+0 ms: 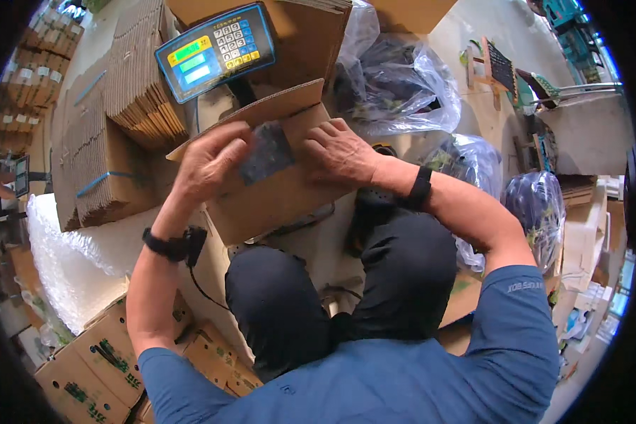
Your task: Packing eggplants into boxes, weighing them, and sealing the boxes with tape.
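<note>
In front of my knees is a cardboard box [254, 212] with a raised flap [297, 98] along its far side. A dark, shiny patch [267, 151] shows between my hands; whether it is film or the box's contents I cannot tell. My left hand [214, 159], slightly blurred, is at the box's left side by the flap, its fingers curled; its hold is unclear. My right hand [339, 151] rests with bent fingers on the box's right part, its grip partly hidden. Just beyond the flap stands a digital scale display [217, 50] with a keypad and lit readouts.
Stacked flattened cardboard boxes [143, 79] stand at the left, near bubble wrap [66, 259]. Clear plastic bags [403, 85] with dark, leafy contents lie at the right. Printed cartons [90, 365] are at lower left. Another person's arm [2, 185] shows at the far left edge.
</note>
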A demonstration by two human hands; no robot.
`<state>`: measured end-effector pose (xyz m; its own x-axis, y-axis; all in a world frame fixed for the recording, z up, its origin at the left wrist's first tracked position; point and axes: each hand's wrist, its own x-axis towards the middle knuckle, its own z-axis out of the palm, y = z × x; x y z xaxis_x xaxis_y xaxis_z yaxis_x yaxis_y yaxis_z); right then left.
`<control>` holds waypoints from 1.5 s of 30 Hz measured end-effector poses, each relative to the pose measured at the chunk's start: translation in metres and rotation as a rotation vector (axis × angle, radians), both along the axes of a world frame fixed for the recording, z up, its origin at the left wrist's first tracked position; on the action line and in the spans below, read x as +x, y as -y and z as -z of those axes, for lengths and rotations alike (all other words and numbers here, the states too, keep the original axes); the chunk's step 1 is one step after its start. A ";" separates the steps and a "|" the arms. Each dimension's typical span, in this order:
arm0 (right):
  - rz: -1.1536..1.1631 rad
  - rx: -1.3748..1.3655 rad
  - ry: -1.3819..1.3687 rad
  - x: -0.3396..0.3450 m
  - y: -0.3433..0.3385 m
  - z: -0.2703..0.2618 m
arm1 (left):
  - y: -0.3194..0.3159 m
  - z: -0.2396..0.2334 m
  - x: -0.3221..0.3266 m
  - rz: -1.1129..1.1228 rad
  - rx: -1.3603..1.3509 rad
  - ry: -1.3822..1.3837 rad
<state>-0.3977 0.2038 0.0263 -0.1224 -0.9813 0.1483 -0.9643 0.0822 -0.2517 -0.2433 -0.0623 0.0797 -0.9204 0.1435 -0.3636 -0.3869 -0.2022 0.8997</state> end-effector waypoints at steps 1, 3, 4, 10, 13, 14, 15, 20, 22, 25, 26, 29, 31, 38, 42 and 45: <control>-0.002 -0.002 0.007 0.003 -0.003 0.006 | -0.008 -0.023 -0.001 -0.163 -0.480 -0.230; 0.022 -0.136 -0.011 0.008 -0.007 0.010 | -0.024 -0.039 -0.005 -0.332 -0.973 -0.463; 0.020 -0.142 -0.016 0.007 -0.010 0.016 | -0.032 -0.039 -0.014 -0.298 -1.408 -0.621; -0.032 -0.444 -0.126 0.011 -0.024 0.013 | -0.076 0.041 0.042 0.061 -1.569 -0.556; 0.032 -0.499 0.016 0.011 -0.028 0.012 | -0.074 0.064 0.044 0.133 -1.526 -0.476; 0.129 -0.549 0.061 -0.004 -0.030 0.017 | -0.075 0.067 0.036 0.144 -1.516 -0.400; 0.227 -0.595 0.116 -0.018 -0.033 0.025 | -0.078 0.068 0.030 0.149 -1.506 -0.403; 1.003 0.092 0.905 -0.098 -0.113 0.067 | -0.079 0.069 -0.012 0.000 -1.729 -0.169; 0.865 0.589 0.466 -0.113 -0.165 0.125 | -0.082 0.077 -0.022 -0.008 -1.750 -0.183; 0.865 0.742 0.408 -0.114 -0.195 0.200 | -0.085 0.081 -0.017 0.011 -1.765 -0.180; 0.845 0.738 0.410 -0.113 -0.186 0.210 | -0.083 0.080 -0.014 -0.008 -1.768 -0.204; 0.844 0.549 0.398 -0.097 -0.158 0.239 | -0.076 0.075 -0.007 0.016 -1.776 -0.186; 0.810 0.299 0.240 -0.089 -0.147 0.271 | -0.077 0.068 -0.010 -0.004 -1.786 -0.160; 0.486 0.661 -0.024 -0.125 -0.118 0.215 | -0.067 0.073 -0.006 -0.061 -1.697 -0.220; 0.501 0.816 0.067 -0.135 -0.116 0.093 | -0.071 0.078 -0.010 -0.137 -1.612 -0.248; 0.441 0.541 0.201 -0.132 -0.119 -0.032 | -0.072 0.077 -0.008 -0.141 -1.631 -0.252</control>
<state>-0.5302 0.3230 0.0584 -0.4973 -0.7639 -0.4113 -0.7522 0.6158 -0.2344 -0.2515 0.0092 0.0026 -0.9476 -0.2988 0.1130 -0.2694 0.9376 0.2201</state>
